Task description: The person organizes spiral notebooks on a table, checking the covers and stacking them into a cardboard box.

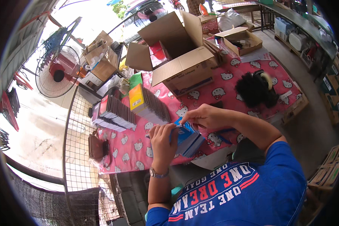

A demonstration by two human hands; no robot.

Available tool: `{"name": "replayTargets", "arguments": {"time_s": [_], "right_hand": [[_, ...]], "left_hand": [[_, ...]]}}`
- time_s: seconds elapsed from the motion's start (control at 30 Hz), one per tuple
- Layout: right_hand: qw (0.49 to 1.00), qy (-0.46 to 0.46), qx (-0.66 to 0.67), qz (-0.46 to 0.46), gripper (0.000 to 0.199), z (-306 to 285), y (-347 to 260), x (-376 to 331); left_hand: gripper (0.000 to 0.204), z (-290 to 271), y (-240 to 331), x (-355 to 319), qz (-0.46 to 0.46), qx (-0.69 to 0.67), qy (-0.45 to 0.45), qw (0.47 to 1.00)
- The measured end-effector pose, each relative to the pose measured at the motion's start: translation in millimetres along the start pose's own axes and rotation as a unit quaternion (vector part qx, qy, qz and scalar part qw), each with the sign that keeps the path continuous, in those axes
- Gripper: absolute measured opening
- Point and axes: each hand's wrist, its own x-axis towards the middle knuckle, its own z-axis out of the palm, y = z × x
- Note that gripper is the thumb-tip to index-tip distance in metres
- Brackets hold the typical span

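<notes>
A stack of blue-covered notebooks [189, 142] stands at the near edge of the table, under both my hands. My left hand [164, 142] is closed on the top notebook's left edge, fingers bent over it. My right hand [203, 116] grips the same notebook's far edge, with the index finger reaching toward the left fingertips. Its other fingers are partly hidden. Beyond my left hand stand a row of yellow-covered spiral notebooks [146, 103] and a row of red and dark-covered notebooks [115, 113].
A large open cardboard box [188, 77] stands at the back of the pink patterned table [130, 145]. A black fuzzy item [252, 89] lies to the right, and a shallow open carton [245, 41] sits behind. A brown bag [97, 146] rests at the left edge; a fan [58, 73] stands beyond.
</notes>
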Motion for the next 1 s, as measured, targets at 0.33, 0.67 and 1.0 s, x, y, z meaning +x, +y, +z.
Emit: {"name": "replayTargets", "arguments": {"time_s": [0.33,0.67,1.0], "right_hand": [[0.955,0.038,-0.292,-0.043,0.027,6,-24,-2],[0.831,0.196,-0.367,0.370,0.059,10,212,11],[0.981,0.009,0.186,0.053,0.043,-24,77,50]], "left_hand": [[0.028,-2,29,12,0.004,0.025,-0.042,0.999],[0.015,4,9,0,0.010,0.002,-0.028,1.000],[0.027,1,-4,-10,-0.049,0.079,0.040,0.995]]}}
